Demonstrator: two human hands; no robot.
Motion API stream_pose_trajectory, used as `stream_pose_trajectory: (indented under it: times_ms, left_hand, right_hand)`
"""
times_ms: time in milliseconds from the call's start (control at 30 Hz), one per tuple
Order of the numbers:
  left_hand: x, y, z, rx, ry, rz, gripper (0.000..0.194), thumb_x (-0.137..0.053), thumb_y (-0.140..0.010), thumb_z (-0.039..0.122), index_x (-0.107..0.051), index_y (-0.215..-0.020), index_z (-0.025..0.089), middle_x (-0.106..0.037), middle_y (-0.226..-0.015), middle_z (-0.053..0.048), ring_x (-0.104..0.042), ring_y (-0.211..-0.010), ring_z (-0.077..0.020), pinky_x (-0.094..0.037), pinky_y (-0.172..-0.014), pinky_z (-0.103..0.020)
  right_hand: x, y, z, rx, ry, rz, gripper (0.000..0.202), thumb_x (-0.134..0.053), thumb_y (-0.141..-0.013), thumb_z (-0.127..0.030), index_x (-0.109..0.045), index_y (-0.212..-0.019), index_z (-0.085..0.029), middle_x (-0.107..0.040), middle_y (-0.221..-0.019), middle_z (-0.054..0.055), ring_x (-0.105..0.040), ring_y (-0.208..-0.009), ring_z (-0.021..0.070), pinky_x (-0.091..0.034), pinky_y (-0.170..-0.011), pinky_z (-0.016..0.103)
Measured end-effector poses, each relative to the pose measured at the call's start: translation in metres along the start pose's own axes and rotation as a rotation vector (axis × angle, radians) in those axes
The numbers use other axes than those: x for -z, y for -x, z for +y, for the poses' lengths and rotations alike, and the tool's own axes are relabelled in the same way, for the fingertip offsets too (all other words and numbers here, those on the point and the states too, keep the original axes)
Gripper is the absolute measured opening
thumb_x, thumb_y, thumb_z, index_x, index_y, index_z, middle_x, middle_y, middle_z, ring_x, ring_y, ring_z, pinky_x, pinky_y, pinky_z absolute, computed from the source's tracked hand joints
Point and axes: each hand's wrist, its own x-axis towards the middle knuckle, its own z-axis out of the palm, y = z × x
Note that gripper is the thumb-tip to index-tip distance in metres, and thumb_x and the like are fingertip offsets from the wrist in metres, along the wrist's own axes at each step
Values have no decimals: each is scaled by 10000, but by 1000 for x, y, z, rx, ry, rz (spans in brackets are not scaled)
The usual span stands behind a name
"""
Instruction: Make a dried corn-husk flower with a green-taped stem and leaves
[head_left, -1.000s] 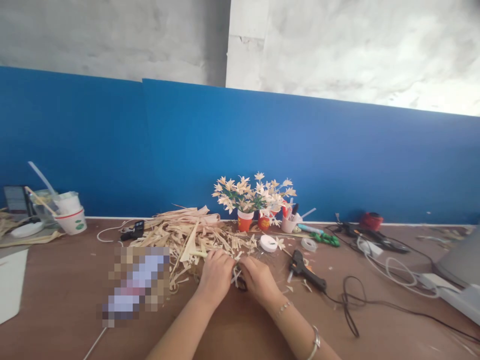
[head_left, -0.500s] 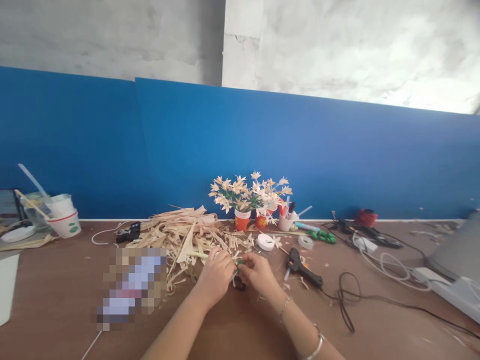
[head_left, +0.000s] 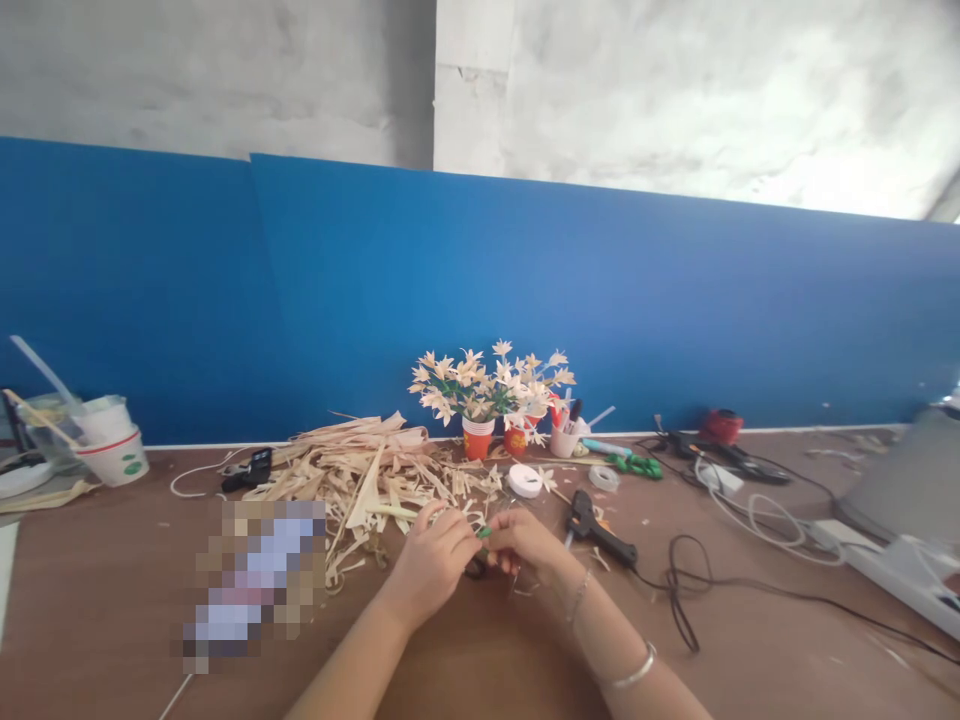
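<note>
My left hand [head_left: 436, 555] is closed, its fingertips pinching a small green strip [head_left: 484, 533] that looks like tape. From the other side my right hand [head_left: 529, 545], also closed, has thumb and fingers on the same strip. Both hands are just above the table, close together; most of what they hold is hidden by the fingers. A dark, ring-like object, perhaps scissor handles [head_left: 475, 568], lies below the fingertips. Behind the left hand spreads a heap of dry, pale husk strips [head_left: 375, 470]. Husk flowers [head_left: 491, 380] stand in red paper cups [head_left: 478, 440] farther back.
A black glue gun [head_left: 600, 530] lies right of my hands, its cord trailing right. White tape roll [head_left: 525, 481], clear tape roll [head_left: 604, 478] and green bundle [head_left: 636, 466] sit behind. A blurred-out phone-like object [head_left: 255, 580] lies left. A blue partition [head_left: 375, 290] borders the table.
My right hand has turned and shifted slightly right, its lower fingers now showing. The green strip remains between both hands. The whole view has swung a little to the right.
</note>
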Motion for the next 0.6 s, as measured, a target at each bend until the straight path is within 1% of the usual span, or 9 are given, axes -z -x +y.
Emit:
stream_pose_trajectory:
  times_ms: [133, 267, 433, 600]
  left_hand:
    - [0, -1, 4, 5, -7, 24, 232, -394, -884, 163, -612, -829, 218, -614, -749, 9, -515, -850, -135, -234, -957, -365]
    - [0, -1, 8, 20, -10, 45, 221, -406, -881, 173, -617, -840, 223, -609, -737, 12, -515, -844, -135, -217, -967, -372]
    - [-2, 0, 9, 37, -30, 59, 209, -434, -862, 168, -620, -934, 232, -620, -767, 7, -523, -869, -138, -195, -993, -379]
    - [-5, 1, 10, 88, 3, 92, 215, -426, -862, 177, -633, -869, 234, -627, -758, 4, -534, -869, -147, -188, -1003, -401]
  right_hand:
    - [2, 3, -1, -39, -63, -38, 44, -559, -549, -156, -527, -520, -163, -584, -431, -28, -397, -315, 46, -248, -306, 139]
    - [4, 3, -1, -57, -121, -101, 67, -521, -537, -128, -529, -477, -156, -550, -418, -36, -343, -312, 27, -214, -305, 132]
    - [5, 3, 0, -91, -167, -162, 68, -493, -534, -109, -505, -482, -151, -475, -378, -63, -302, -311, 15, -203, -317, 113]
    - [7, 2, 2, -102, -150, -167, 69, -498, -576, -149, -467, -515, -157, -471, -397, -63, -293, -301, 12, -212, -324, 114]
